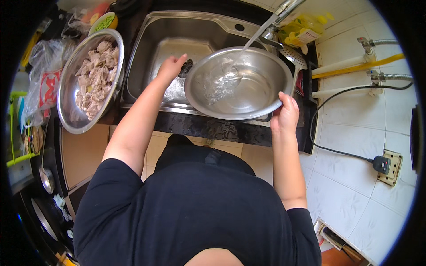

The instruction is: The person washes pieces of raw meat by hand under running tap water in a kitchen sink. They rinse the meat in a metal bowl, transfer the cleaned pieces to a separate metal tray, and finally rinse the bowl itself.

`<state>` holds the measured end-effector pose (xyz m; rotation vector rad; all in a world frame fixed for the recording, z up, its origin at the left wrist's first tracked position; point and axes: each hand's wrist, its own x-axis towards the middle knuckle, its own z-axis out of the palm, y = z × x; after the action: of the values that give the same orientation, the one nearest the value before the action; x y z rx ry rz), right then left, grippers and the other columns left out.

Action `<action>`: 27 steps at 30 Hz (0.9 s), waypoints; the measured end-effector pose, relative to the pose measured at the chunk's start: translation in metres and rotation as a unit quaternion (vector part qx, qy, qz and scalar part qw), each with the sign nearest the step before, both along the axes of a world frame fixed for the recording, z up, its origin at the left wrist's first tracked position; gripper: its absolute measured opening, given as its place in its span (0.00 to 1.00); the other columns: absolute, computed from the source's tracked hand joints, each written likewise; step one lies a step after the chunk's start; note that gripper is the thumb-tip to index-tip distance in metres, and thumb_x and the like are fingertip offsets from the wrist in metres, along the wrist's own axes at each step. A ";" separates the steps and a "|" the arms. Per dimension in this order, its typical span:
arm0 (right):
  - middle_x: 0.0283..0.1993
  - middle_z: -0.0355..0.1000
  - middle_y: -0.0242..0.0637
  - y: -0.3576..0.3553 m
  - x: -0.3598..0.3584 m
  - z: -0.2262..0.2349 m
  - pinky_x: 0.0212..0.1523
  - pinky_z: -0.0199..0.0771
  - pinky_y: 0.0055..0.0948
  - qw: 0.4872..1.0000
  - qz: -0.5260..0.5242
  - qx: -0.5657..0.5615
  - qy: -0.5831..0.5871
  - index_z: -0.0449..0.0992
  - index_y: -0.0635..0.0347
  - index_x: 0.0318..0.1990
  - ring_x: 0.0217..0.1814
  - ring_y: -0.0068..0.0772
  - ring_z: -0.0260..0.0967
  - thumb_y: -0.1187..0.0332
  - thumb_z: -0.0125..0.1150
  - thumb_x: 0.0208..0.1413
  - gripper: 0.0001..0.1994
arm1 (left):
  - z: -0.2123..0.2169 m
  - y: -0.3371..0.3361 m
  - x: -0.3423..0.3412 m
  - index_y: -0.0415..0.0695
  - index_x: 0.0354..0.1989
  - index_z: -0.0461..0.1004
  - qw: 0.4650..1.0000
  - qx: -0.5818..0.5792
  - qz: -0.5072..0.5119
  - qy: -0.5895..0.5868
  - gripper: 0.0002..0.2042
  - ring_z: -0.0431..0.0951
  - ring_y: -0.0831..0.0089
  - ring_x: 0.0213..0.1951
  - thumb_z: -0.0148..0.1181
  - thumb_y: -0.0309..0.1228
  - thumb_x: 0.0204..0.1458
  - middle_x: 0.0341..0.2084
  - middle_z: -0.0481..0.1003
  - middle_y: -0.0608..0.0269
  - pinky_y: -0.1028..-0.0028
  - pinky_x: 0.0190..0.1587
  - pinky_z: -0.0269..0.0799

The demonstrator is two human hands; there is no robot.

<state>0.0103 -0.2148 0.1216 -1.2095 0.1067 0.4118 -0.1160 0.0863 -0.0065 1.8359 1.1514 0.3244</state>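
My right hand [285, 113] grips the right rim of a large steel basin [268, 84], thumb on top. The basin sits tilted over the right side of the sink [148, 57]. A stream of water [256, 34] runs from the faucet [284, 9] into it, and clear water ripples at its left side. Over the sink, left of the basin, my left hand [171, 68] has a finger stretched out; its other fingers are partly hidden. Beside those fingertips is a dark, rough round thing [187, 67], perhaps a drain strainer or scrubber. Whether I touch it cannot be seen.
Left of the sink stands a steel bowl [66, 113] of pale meat chunks [100, 75]. Behind it are a small bowl of chopped greens [104, 23] and plastic bags [44, 62]. A yellow bottle [301, 33] and slotted spoon [293, 57] lie right. A black cable [341, 151] hangs along the wall.
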 end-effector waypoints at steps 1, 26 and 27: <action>0.22 0.65 0.29 0.005 0.007 -0.010 0.26 0.62 0.18 1.000 0.023 0.000 0.017 0.68 0.59 0.23 0.24 0.20 0.62 0.76 0.55 0.43 0.03 | -0.003 -0.001 -0.010 0.39 0.29 0.70 0.994 -0.111 0.013 -0.008 0.20 0.74 0.66 0.29 0.56 0.48 0.43 0.24 0.73 0.58 0.69 0.30 0.67; 0.42 0.61 0.36 0.184 0.042 -0.085 0.40 0.68 0.44 0.800 0.578 -0.042 0.155 0.58 0.52 0.51 0.40 0.42 0.66 0.64 0.49 0.52 0.18 | 0.254 -0.086 -0.011 0.41 0.14 0.65 0.819 0.521 -0.132 -0.202 0.07 0.64 0.65 0.16 0.57 0.29 0.34 0.11 0.62 0.59 0.73 0.19 0.60; 0.44 0.60 0.37 0.188 0.043 -0.086 0.42 0.66 0.46 0.801 0.575 -0.061 0.156 0.57 0.52 0.52 0.42 0.43 0.65 0.63 0.49 0.52 0.19 | 0.253 -0.087 -0.013 0.42 0.15 0.65 0.806 0.537 -0.139 -0.207 0.07 0.65 0.63 0.16 0.57 0.29 0.34 0.11 0.62 0.60 0.72 0.20 0.60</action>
<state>0.0533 -0.0264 0.0355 -1.2133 -0.3601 1.7002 -0.1288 -0.0004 0.2469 2.6371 0.3203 1.3364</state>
